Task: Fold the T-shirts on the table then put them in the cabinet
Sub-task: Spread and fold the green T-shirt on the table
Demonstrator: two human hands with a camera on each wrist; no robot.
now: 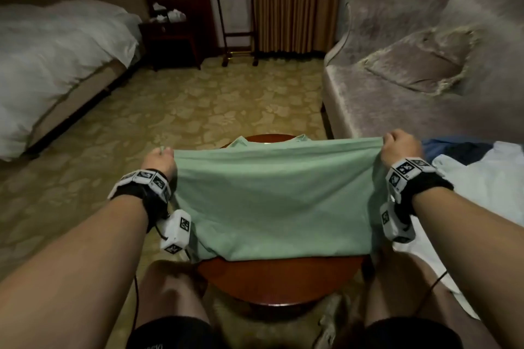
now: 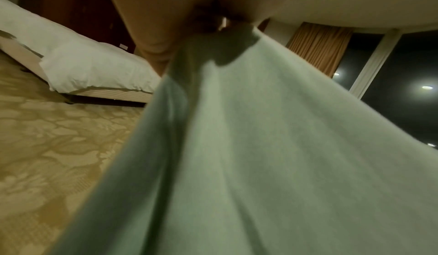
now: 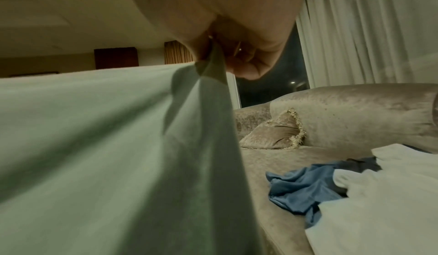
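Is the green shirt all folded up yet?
Not yet. The green shirt is half folded: both hands hold one edge up, stretched wide over the table.

Open carpet [image 1: 184, 99] lies beyond the counter [image 1: 272, 278], bounded left by the bed [image 1: 56, 59] and right by the sofa [image 1: 397, 99] carrying loose clothes [image 1: 482, 173].

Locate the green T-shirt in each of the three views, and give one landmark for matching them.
Head: green T-shirt fills the lower centre, stretched between left hand and right hand over the round table.
Left wrist: it fills the lower right, hanging from the fingers above.
Right wrist: it fills the lower left.
Shared landmark: the T-shirt itself; the striped curtain shows in all three.
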